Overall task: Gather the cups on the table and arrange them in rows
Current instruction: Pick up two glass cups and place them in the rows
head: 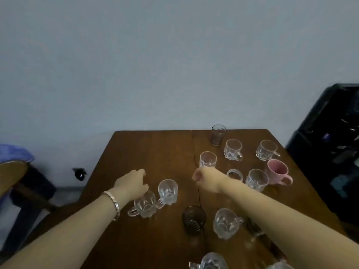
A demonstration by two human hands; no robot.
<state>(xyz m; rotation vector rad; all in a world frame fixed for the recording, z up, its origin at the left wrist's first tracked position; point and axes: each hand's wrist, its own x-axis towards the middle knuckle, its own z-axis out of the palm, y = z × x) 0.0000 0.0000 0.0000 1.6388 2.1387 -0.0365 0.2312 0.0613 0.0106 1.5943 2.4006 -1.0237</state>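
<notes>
Cups are sitting scattered over the wooden surface, not yet in rows. Nearest, a glass mug is showing at the bottom edge, then a dark cup and a clear mug. The left hand is hovering just above a pair of mugs, fingers curled downward, holding nothing. The right hand is reaching past the centre seam, grip loosely closed, seemingly empty; whether it is touching the small glass beyond it I cannot tell. Farther off are standing a pink mug, more clear mugs and a tall tumbler. Probably best: taking each by its handle, lifting rather than sliding, setting them side by side.
</notes>
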